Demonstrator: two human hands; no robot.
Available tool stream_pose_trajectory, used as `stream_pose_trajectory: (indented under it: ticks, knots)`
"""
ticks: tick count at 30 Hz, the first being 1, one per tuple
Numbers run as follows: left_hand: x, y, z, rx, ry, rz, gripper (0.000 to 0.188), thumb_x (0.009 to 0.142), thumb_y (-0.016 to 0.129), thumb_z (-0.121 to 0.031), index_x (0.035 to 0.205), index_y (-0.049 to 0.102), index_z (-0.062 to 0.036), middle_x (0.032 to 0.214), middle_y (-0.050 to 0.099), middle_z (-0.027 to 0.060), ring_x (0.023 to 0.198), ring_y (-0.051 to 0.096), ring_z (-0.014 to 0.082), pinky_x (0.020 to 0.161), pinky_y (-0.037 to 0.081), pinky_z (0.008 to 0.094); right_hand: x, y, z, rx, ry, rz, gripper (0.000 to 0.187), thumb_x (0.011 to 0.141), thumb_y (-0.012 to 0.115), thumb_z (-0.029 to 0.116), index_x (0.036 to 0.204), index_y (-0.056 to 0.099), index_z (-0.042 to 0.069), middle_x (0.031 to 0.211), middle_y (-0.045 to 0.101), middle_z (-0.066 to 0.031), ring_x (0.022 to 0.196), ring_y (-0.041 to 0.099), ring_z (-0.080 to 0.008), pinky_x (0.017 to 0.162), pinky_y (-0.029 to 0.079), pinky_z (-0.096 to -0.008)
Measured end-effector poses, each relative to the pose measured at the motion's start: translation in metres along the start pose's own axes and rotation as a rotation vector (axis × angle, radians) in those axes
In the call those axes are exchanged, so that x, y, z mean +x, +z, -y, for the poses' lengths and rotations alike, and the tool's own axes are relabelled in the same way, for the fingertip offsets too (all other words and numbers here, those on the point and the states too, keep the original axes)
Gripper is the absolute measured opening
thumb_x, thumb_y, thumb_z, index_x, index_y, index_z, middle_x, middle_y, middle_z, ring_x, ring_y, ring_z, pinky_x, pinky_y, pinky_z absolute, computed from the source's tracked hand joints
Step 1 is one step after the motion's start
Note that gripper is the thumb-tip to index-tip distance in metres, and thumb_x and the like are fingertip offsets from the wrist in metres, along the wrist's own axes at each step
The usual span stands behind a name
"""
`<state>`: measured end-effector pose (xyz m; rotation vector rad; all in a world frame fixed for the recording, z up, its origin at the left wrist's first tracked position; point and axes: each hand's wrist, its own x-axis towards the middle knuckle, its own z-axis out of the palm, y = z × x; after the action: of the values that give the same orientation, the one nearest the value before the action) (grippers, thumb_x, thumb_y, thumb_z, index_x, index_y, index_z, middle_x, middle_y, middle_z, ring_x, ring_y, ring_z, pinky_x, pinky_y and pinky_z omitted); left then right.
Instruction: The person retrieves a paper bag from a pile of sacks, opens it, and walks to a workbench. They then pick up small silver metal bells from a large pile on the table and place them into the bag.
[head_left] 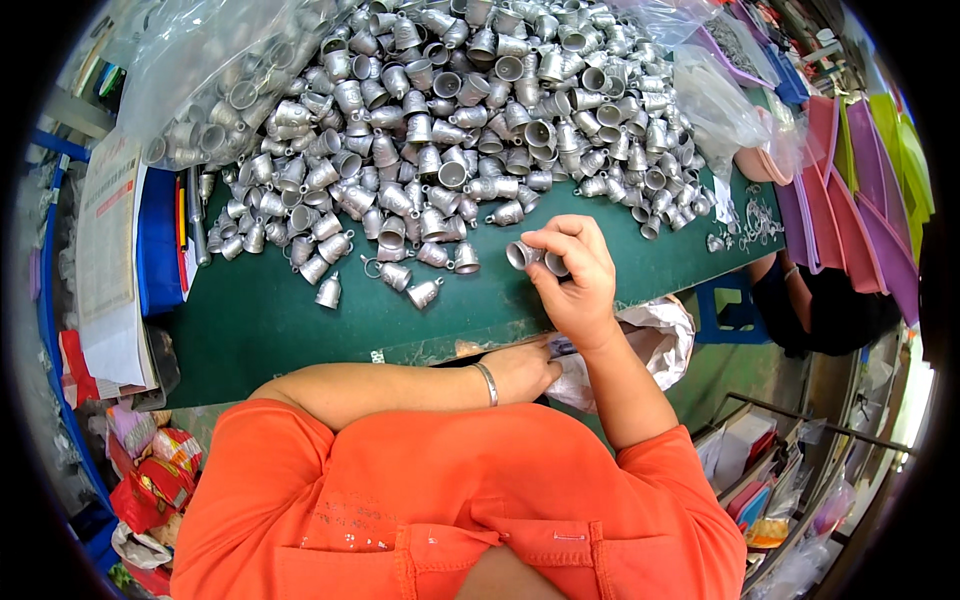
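Observation:
Between the thumb and fingers of my right hand (580,272) are small silver-grey metal bells (520,255); two of their rims show. The hand is raised over the front edge of the green table (240,320). My left hand (527,371), with a bangle at the wrist, is low by the table edge. Its fingers are curled at the near left rim of a white bag (665,345), partly hidden. A large heap of similar bells (450,130) covers the back of the table. A few loose bells (425,292) lie in front of the heap.
Clear plastic bags (215,65) flank the heap. A blue box with pens (160,240) and papers (108,240) stand at the left. Small metal rings (755,225) lie at the right end. Beyond are pink and purple bins (830,190), a blue stool (728,310) and another person's arm (798,295).

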<state>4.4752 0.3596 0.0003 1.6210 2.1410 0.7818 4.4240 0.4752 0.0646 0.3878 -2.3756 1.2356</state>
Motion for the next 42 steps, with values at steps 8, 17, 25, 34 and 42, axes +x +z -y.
stream_pose_trajectory:
  ticks: [8,17,25,34,42]
  knots:
    - [0.000,-0.004,-0.001,-0.014,-0.010,0.017,0.022,0.074,0.051,-0.013,0.088,0.062,-0.0010,0.075,0.056,0.0122,0.090,0.051,0.0278,0.079,0.043,0.0370,-0.002,0.001,0.000,0.001,-0.037,-0.029,0.036,0.062,0.066,-0.009,0.095,0.063,0.005,0.085,0.053,-0.0072,0.069,0.052,-0.0175,0.055,0.042,-0.0252]
    - [0.000,0.003,0.002,-0.073,-0.030,0.084,0.025,0.071,0.054,-0.015,0.091,0.060,-0.0015,0.077,0.055,0.0104,0.094,0.049,0.0272,0.080,0.043,0.0357,-0.011,-0.005,-0.013,1.611,0.683,0.128,0.037,0.087,0.052,0.010,0.120,0.046,-0.003,0.097,0.060,-0.0187,0.071,0.052,-0.0133,0.048,0.042,-0.0213]
    - [-0.003,-0.001,0.002,0.014,0.036,0.042,0.021,0.070,0.055,-0.017,0.085,0.058,-0.0025,0.076,0.054,0.0118,0.090,0.050,0.0281,0.079,0.043,0.0364,-0.006,-0.009,-0.004,1.183,0.757,0.083,0.037,0.083,0.059,0.008,0.116,0.046,0.001,0.106,0.059,-0.0173,0.070,0.052,-0.0093,0.046,0.040,-0.0178]
    - [0.002,-0.009,0.000,-0.079,0.027,0.078,0.014,0.071,0.054,-0.011,0.082,0.055,-0.0009,0.079,0.055,0.0153,0.085,0.055,0.0307,0.074,0.046,0.0367,0.118,-0.134,-0.051,-0.429,0.040,-0.569,0.027,0.067,0.073,0.008,0.090,0.061,0.003,0.083,0.058,-0.0063,0.072,0.054,-0.0148,0.066,0.045,-0.0251]
    - [0.000,-0.009,0.003,-0.071,0.030,0.056,0.016,0.070,0.055,-0.010,0.082,0.055,0.0009,0.078,0.055,0.0162,0.083,0.056,0.0316,0.074,0.047,0.0369,0.149,-0.179,-0.115,-0.582,0.077,-0.437,0.031,0.073,0.069,0.014,0.101,0.062,0.001,0.100,0.063,-0.0144,0.090,0.061,-0.0262,0.077,0.047,-0.0311]
